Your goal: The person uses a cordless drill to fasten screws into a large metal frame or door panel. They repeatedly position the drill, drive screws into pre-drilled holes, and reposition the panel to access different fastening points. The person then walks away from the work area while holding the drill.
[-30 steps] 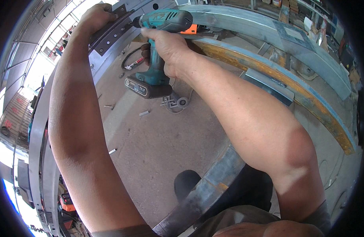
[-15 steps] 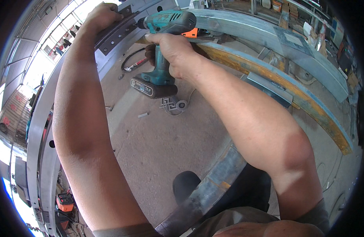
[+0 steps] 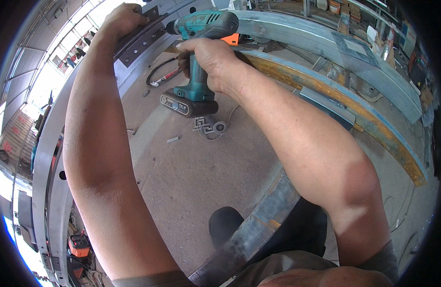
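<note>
My right hand (image 3: 208, 55) is closed round the handle of a teal and black cordless drill (image 3: 199, 76). The drill's nose points left, its chuck up against a dark metal angle strip (image 3: 136, 39) with a row of bolts or holes. Along the grey steel beam (image 3: 151, 48) that strip runs at the upper left. My left hand (image 3: 124, 19) grips the strip's far end, fingers curled over its edge; some fingertips are hidden. Where the chuck's tip meets the metal is too small to make out.
A red-handled tool with a black hose (image 3: 168, 76) lies on the floor beyond the drill. Small metal pieces (image 3: 208, 126) lie below it. Long steel beams (image 3: 321, 43) and a rusty curved one (image 3: 335, 91) stretch right. Another steel beam (image 3: 259, 210) crosses near my legs.
The drill's battery end has swung slightly to the right, with my right hand shifting a little the same way. My left hand stays in place on the strip.
</note>
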`<action>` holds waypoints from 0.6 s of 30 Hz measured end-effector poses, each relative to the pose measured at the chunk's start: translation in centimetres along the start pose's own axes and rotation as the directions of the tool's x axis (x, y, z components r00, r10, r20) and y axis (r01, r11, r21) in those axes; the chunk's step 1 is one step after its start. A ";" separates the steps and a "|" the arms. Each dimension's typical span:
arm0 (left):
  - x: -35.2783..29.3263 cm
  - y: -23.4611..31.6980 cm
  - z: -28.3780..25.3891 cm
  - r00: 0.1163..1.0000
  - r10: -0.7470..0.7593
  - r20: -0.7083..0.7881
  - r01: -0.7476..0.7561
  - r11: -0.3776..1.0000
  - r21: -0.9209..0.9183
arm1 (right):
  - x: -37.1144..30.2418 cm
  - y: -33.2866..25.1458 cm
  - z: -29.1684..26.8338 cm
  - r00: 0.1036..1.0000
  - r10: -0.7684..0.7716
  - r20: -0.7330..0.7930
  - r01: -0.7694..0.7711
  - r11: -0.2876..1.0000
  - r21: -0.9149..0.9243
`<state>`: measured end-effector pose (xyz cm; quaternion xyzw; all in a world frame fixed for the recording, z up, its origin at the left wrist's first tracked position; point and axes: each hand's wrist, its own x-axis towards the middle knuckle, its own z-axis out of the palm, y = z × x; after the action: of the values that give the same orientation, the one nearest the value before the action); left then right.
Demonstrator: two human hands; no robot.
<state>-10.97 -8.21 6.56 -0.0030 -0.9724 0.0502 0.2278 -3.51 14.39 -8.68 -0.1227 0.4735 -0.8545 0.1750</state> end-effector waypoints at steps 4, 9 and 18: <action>0.1 0.0 0.0 1.000 -0.001 0.019 0.001 1.000 0.010 | 0.2 0.0 -0.1 1.000 0.006 0.007 -0.006 1.000 0.021; 0.2 -0.1 0.6 0.994 -0.016 -0.109 0.023 0.998 0.065 | 0.0 0.0 -0.1 1.000 0.003 -0.010 -0.003 0.999 -0.035; 0.3 -0.3 0.5 0.999 -0.030 -0.014 0.031 0.999 0.037 | 0.0 -0.2 0.0 1.000 0.003 -0.007 -0.003 1.000 -0.009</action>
<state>-11.44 -8.55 6.31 0.0158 -0.9696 0.0650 0.2352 -3.56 14.49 -8.56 -0.1198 0.4781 -0.8525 0.1741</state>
